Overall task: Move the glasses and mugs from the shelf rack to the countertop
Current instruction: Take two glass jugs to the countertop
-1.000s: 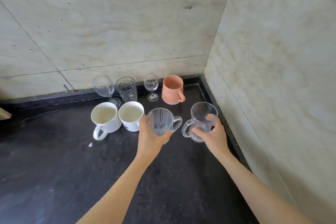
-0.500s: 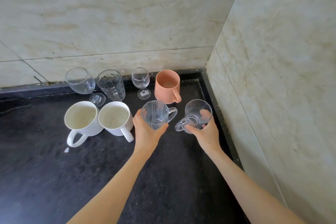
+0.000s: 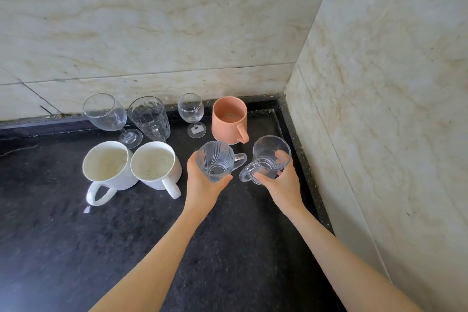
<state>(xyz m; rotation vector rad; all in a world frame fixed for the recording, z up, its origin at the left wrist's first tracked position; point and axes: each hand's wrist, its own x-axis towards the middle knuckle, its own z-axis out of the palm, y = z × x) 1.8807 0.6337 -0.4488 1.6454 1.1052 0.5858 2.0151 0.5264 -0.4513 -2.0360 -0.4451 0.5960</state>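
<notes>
a black countertop (image 3: 76,248) is being bounded by marble walls (image 3: 177,20) at its back and right edges. two white mugs (image 3: 109,172) (image 3: 155,166) are being kept side by side, touching, toward the back left, handles pointing at the front edge. a peach mug (image 3: 228,119) is being kept near the back right corner. along the back edge a large wine glass (image 3: 106,114), a cut tumbler (image 3: 149,119) and a small wine glass (image 3: 193,114) are being lined up upright. a ribbed glass mug (image 3: 215,159) is being grasped around its body by the left hand (image 3: 202,185), fingers wrapped, in front of the peach mug. a plain glass mug (image 3: 268,159) is being grasped by the right hand (image 3: 283,185), close to the right edge. whether either glass mug is touching the countertop cannot be told.
</notes>
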